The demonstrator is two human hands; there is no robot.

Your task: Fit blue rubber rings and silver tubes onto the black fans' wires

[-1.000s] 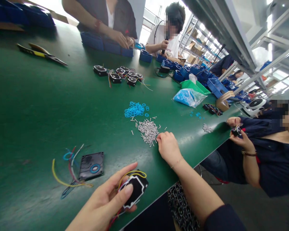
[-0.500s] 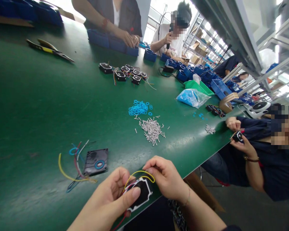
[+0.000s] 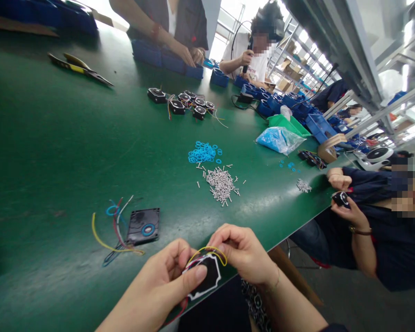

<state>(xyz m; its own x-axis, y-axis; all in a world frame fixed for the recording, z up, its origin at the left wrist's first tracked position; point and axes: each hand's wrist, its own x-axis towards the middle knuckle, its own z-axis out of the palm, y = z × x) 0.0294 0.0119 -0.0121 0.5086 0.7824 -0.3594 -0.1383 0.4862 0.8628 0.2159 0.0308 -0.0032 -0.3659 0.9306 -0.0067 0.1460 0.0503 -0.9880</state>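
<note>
Two hands on one small black fan housing (image 3: 206, 276) at the near table edge – a screw going in, by the look of it.
Left hand (image 3: 159, 290) clamps the housing, thumb across its face; right hand (image 3: 244, 251) pinches shut at its top corner beside the yellow wire (image 3: 207, 251). Another black part (image 3: 143, 226) lies apart – the screw pile (image 3: 221, 184) remains large.
</note>
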